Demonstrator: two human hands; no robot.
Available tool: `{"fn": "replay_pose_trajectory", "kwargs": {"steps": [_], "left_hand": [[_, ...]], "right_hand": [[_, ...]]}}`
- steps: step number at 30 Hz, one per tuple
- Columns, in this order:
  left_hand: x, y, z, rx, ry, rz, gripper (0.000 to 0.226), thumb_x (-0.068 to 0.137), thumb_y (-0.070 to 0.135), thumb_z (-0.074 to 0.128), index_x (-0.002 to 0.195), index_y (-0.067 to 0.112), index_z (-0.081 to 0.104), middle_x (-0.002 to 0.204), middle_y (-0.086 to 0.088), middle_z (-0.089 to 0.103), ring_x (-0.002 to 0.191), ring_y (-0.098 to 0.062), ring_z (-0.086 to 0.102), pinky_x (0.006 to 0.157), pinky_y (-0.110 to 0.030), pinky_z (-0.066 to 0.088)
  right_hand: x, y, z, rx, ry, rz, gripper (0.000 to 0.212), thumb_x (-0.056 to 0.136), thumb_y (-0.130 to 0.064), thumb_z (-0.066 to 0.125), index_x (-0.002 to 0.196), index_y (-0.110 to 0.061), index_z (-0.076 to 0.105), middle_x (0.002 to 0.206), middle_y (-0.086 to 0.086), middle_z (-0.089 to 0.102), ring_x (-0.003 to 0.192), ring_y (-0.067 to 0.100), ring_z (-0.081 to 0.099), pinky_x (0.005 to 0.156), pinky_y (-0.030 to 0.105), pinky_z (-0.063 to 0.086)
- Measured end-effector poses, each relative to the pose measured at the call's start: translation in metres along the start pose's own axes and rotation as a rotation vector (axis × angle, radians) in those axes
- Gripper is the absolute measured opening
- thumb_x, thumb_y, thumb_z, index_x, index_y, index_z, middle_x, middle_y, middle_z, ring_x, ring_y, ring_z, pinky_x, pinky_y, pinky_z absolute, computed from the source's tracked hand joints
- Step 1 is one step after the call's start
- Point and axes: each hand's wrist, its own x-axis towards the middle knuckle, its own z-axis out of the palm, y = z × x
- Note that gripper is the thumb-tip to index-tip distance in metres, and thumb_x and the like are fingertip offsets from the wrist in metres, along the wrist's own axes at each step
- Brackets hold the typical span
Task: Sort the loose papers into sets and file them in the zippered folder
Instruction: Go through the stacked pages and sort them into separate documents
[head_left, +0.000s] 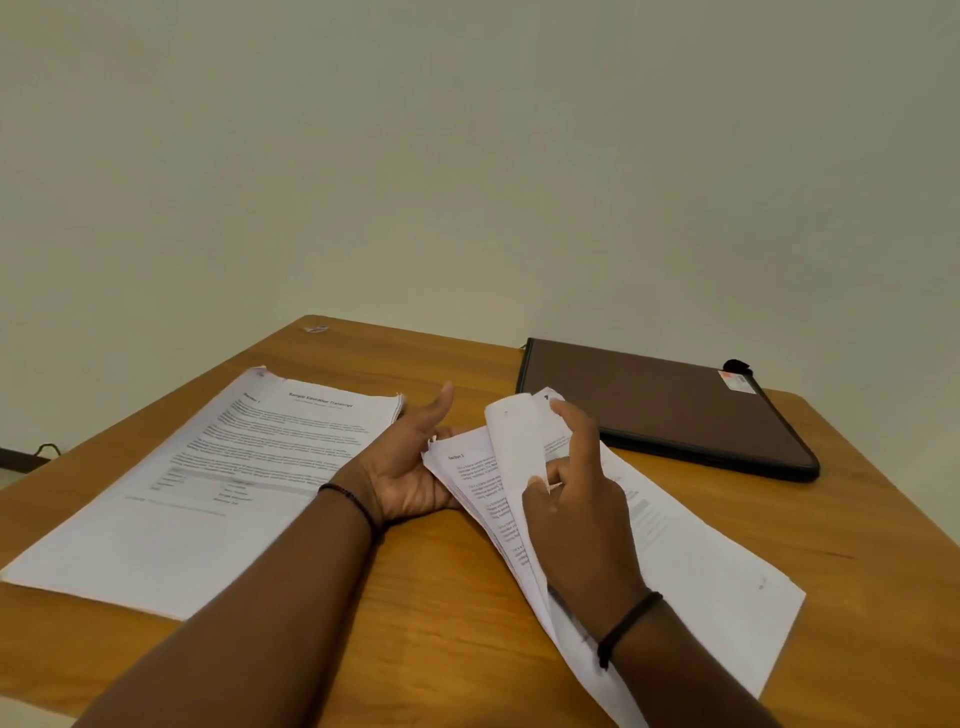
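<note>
A fanned set of loose papers (675, 561) is held at five o'clock on the wooden table (415, 597). One curled sheet (514, 441) is pinched and lifted by the right hand (576, 499), its fingers bent round the page. The left edge of the set is supported from beneath by the left hand (410, 462), palm up, fingers relaxed and thumb raised. A flat stack of printed papers (208, 478) is seen at nine o'clock. The brown zippered folder (660, 410), closed, is laid at two o'clock, against the wall.
</note>
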Motion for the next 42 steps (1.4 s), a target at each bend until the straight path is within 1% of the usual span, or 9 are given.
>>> {"fn": "replay_pose_trajectory", "kwargs": {"steps": [3, 7, 10, 14, 20, 30, 35, 39, 42], "left_hand": [[0.001, 0.000, 0.000, 0.037, -0.013, -0.017, 0.070, 0.090, 0.057, 0.057, 0.130, -0.001, 0.062, 0.134, -0.024, 0.058, 0.118, -0.039, 0.061, 0.097, -0.053, 0.049], [0.003, 0.001, -0.002, 0.038, -0.038, -0.025, 0.077, 0.090, 0.059, 0.057, 0.144, 0.004, 0.047, 0.145, -0.024, 0.048, 0.132, -0.041, 0.049, 0.109, -0.054, 0.036], [0.004, 0.000, -0.004, 0.029, -0.045, -0.011, 0.080, 0.087, 0.056, 0.060, 0.146, 0.006, 0.042, 0.148, -0.023, 0.046, 0.138, -0.039, 0.042, 0.114, -0.053, 0.031], [0.005, 0.001, -0.006, 0.008, -0.022, 0.003, 0.082, 0.084, 0.053, 0.067, 0.146, 0.006, 0.043, 0.149, -0.021, 0.045, 0.140, -0.037, 0.042, 0.120, -0.051, 0.024], [0.009, 0.002, -0.017, -0.007, -0.086, -0.063, 0.080, 0.084, 0.060, 0.061, 0.140, 0.003, 0.053, 0.149, -0.022, 0.045, 0.140, -0.037, 0.039, 0.122, -0.055, 0.013], [0.010, -0.009, -0.013, 0.059, -0.060, -0.011, 0.085, 0.087, 0.064, 0.056, 0.150, 0.009, 0.040, 0.155, -0.017, 0.037, 0.146, -0.032, 0.030, 0.124, -0.048, 0.013], [0.034, -0.075, 0.054, 0.095, -0.089, 0.016, 0.083, 0.088, 0.061, 0.056, 0.148, 0.006, 0.043, 0.155, -0.020, 0.036, 0.146, -0.036, 0.029, 0.123, -0.050, 0.016], [0.023, -0.063, 0.054, 0.123, -0.095, 0.014, 0.084, 0.089, 0.065, 0.052, 0.150, 0.007, 0.040, 0.150, -0.022, 0.041, 0.136, -0.037, 0.043, 0.107, -0.049, 0.040], [0.021, -0.061, 0.048, 0.105, -0.058, 0.027, 0.079, 0.087, 0.062, 0.056, 0.140, 0.003, 0.052, 0.130, -0.020, 0.057, 0.116, -0.033, 0.061, 0.098, -0.044, 0.050]], "right_hand": [[-0.003, -0.001, -0.001, -0.093, -0.051, -0.057, 0.068, 0.094, -0.008, 0.055, 0.144, -0.043, 0.025, 0.081, -0.012, 0.054, 0.062, 0.009, 0.058, 0.053, 0.013, 0.047], [-0.004, 0.001, 0.004, -0.214, -0.131, -0.120, 0.025, 0.094, -0.017, 0.060, 0.116, -0.025, 0.068, 0.114, -0.005, 0.067, 0.096, 0.009, 0.063, 0.078, 0.009, 0.046], [-0.005, 0.001, 0.007, -0.237, -0.146, -0.174, 0.030, 0.092, -0.034, 0.054, 0.109, -0.018, 0.073, 0.112, -0.001, 0.071, 0.100, 0.011, 0.062, 0.087, 0.020, 0.050], [-0.006, -0.002, 0.008, -0.450, -0.130, -0.280, 0.049, 0.079, -0.066, 0.057, 0.100, -0.026, 0.075, 0.096, -0.007, 0.072, 0.086, 0.012, 0.064, 0.069, 0.028, 0.054], [-0.007, 0.004, 0.018, -0.529, -0.103, -0.353, 0.026, 0.091, -0.041, 0.054, 0.078, -0.027, 0.072, 0.072, -0.009, 0.067, 0.062, 0.010, 0.059, 0.054, 0.025, 0.052], [-0.011, 0.005, 0.011, -0.314, -0.145, -0.166, 0.020, 0.084, -0.044, 0.072, 0.074, -0.027, 0.073, 0.074, -0.012, 0.069, 0.064, 0.007, 0.060, 0.059, 0.013, 0.048], [-0.040, 0.048, -0.076, -0.073, -0.107, 0.001, 0.037, 0.071, -0.061, 0.064, 0.065, -0.024, 0.066, 0.063, -0.017, 0.063, 0.059, 0.008, 0.059, 0.056, 0.018, 0.050], [-0.034, 0.034, -0.074, 0.005, -0.071, 0.092, 0.019, 0.081, -0.040, 0.072, 0.091, -0.026, 0.064, 0.078, -0.011, 0.069, 0.059, 0.007, 0.064, 0.050, 0.011, 0.046], [-0.034, 0.027, -0.074, 0.050, -0.060, 0.089, 0.039, 0.088, -0.024, 0.068, 0.120, -0.033, 0.048, 0.100, -0.015, 0.065, 0.071, 0.009, 0.068, 0.057, 0.019, 0.057]]}}
